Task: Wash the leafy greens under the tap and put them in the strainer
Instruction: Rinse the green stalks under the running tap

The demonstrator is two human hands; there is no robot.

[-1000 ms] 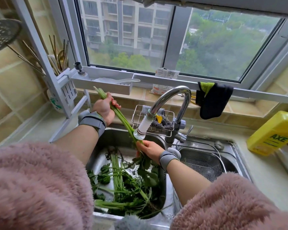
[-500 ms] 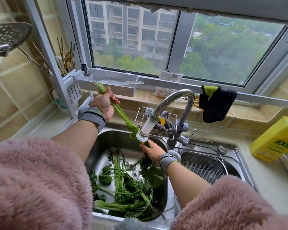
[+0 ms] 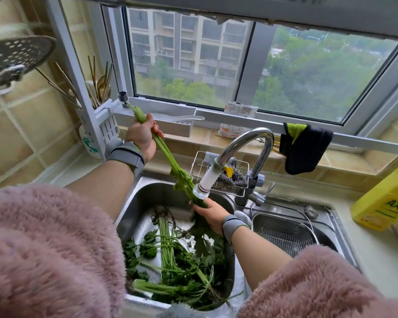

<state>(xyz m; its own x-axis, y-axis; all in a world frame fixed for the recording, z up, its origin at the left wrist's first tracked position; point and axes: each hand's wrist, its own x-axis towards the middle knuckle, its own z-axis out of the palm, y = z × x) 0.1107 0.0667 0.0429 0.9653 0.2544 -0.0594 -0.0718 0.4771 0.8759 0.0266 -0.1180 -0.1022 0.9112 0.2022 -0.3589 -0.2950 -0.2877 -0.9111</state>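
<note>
Loose leafy greens (image 3: 177, 269) are heaped in the steel sink (image 3: 129, 216). A long stalk bunch (image 3: 170, 161) is gripped low by the right hand (image 3: 210, 213) under the tap (image 3: 246, 143), high by the left hand (image 3: 141, 136), raised further than before. The mesh strainer (image 3: 283, 232) sits right; a wire rack (image 3: 218, 173) lies behind.
</note>
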